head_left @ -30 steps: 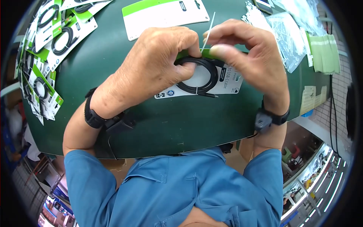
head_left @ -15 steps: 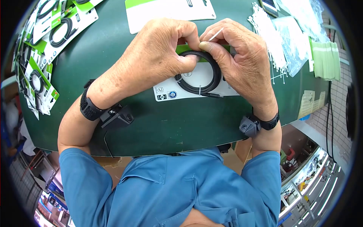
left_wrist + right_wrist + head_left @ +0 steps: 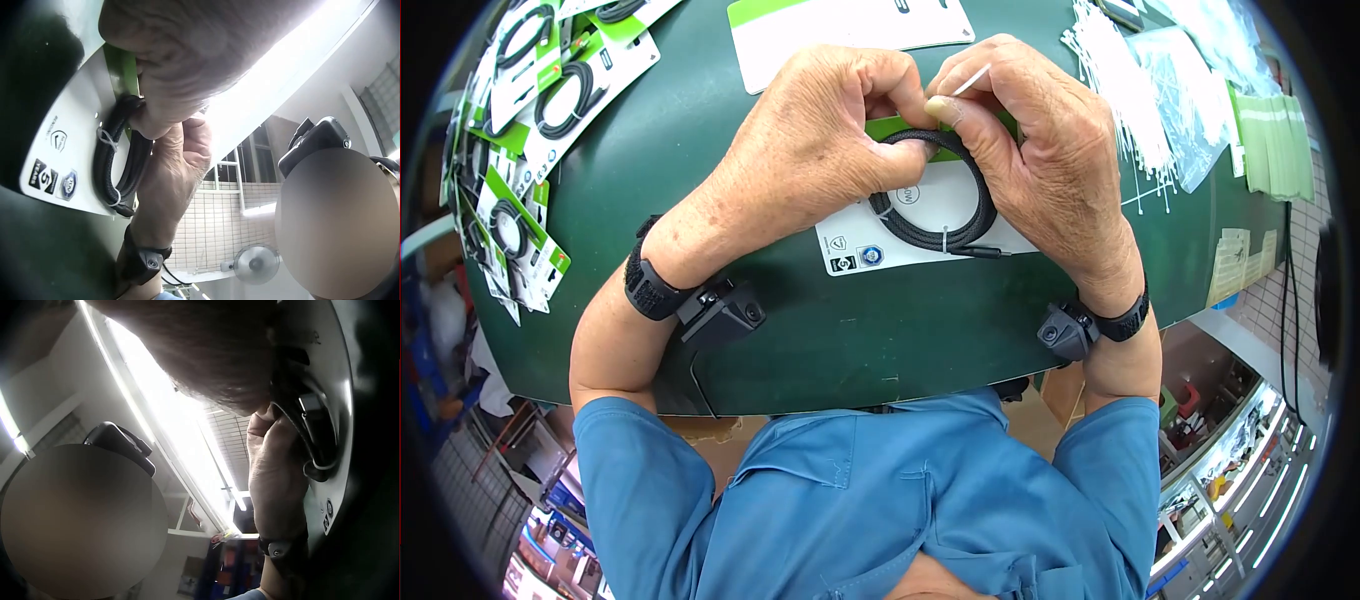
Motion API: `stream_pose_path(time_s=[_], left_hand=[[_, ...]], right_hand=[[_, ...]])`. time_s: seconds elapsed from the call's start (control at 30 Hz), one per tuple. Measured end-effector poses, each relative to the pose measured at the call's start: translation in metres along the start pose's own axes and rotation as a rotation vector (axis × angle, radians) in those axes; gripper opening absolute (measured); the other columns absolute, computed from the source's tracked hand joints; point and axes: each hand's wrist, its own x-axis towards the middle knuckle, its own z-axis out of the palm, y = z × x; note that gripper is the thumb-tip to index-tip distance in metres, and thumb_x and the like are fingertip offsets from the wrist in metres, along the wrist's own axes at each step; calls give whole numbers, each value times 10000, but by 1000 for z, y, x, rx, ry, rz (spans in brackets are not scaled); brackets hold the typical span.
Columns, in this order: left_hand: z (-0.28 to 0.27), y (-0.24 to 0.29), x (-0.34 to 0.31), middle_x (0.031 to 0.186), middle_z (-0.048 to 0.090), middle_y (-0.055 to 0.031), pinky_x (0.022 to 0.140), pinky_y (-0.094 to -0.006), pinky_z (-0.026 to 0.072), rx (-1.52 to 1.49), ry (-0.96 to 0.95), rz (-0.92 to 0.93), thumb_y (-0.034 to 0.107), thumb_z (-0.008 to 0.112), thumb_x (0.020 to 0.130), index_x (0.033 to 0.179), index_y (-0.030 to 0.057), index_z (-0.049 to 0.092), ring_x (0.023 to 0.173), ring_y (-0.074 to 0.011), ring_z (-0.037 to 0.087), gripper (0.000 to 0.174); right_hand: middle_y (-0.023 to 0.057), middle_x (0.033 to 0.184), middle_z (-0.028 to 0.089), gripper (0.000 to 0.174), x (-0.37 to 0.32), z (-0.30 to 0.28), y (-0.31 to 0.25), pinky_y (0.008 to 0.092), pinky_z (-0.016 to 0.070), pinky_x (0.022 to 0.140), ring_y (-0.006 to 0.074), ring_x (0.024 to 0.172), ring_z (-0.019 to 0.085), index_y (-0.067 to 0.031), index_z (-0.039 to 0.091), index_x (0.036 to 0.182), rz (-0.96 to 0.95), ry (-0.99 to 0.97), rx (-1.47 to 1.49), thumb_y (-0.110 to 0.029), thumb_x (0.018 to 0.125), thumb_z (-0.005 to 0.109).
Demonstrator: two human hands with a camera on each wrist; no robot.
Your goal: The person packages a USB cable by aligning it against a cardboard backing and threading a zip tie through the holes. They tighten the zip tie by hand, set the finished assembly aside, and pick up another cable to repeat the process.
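A black braided cable (image 3: 912, 232), coiled and bound with small white ties, lies on a white and green card (image 3: 840, 232) on the green table. My left hand (image 3: 815, 135) grips the coil's upper edge, its thumb inside the loop. Close against it, my right hand (image 3: 1045, 145) pinches a thin white cable tie (image 3: 972, 80), whose end sticks up past the fingers. Both sets of fingertips meet above the coil. In the left wrist view, two ties show on the coil (image 3: 105, 165); the fingers hide the tie's lower part.
Cards with coiled cables (image 3: 570, 100) are piled at the left. Another white and green card (image 3: 840, 40) lies beyond my hands. At the right are loose white cable ties (image 3: 1115, 100), clear plastic bags (image 3: 1185, 100) and a light green stack (image 3: 1272, 145).
My right hand has come in to meet the left fingertips, and less of the tie shows now. The left hand keeps its grip. The coil and card appear slightly shifted.
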Motion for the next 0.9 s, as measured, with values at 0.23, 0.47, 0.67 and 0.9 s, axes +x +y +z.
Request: stream_pose_path(time_s=[0.23,0.47,0.67,0.9], left_hand=[[-1,-3,1,955,698,8,861,-223,566,-40,-16,-71,-93,720,821,953,-21,686,919,-45,661,155],[3,-2,1,977,712,-5,899,-236,578,-62,-7,-73,-106,712,821,981,-28,702,942,-63,683,179],[5,-2,0,978,726,-11,899,-238,582,-67,-44,-76,-105,719,819,1013,-35,727,942,-67,690,206],[15,-8,0,717,630,-27,644,-279,489,-115,36,11,41,716,765,872,-29,702,687,-79,556,128]], right_hand=[[99,888,707,122,-2,3,3,323,567,703,227,787,707,8,656,910,-14,9,19,15,878,773],[92,864,700,123,0,3,1,330,554,680,237,753,695,0,655,909,-29,26,8,8,879,774],[86,853,696,134,2,3,-2,328,543,662,246,729,687,-12,641,899,-2,38,-9,-6,885,774],[120,826,674,95,12,-15,-13,364,533,611,274,701,691,-26,664,920,-24,13,-4,-13,905,757]])
